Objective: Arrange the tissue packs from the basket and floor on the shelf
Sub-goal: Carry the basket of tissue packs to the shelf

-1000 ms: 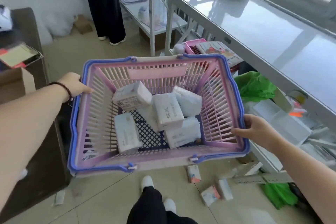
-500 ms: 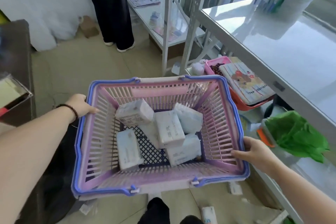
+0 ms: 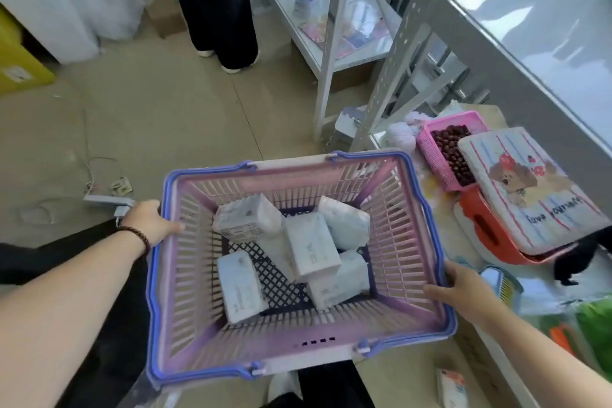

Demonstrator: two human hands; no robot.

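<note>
A pink basket (image 3: 402,225) with a blue rim hangs in front of me, held level above the floor. My left hand (image 3: 150,220) grips its left rim, thumb inside. My right hand (image 3: 463,290) grips the right rim. Several white tissue packs (image 3: 311,247) lie jumbled on the basket's dark mesh bottom. Another tissue pack (image 3: 452,386) lies on the floor at the lower right. The grey metal shelf (image 3: 516,53) with a glossy top runs along the right.
A second white shelf unit (image 3: 328,53) stands ahead with papers on it. A person in dark trousers (image 3: 215,3) stands beyond. By the shelf's foot sit a small pink tray of dark beads (image 3: 425,144), a patterned cushion (image 3: 526,189) on an orange basket, and green bags.
The basket has stayed in both hands while my view dropped and swung forward along the shelf. The shelf top moved up and right; the pink tray and cushion now lie beside the basket.
</note>
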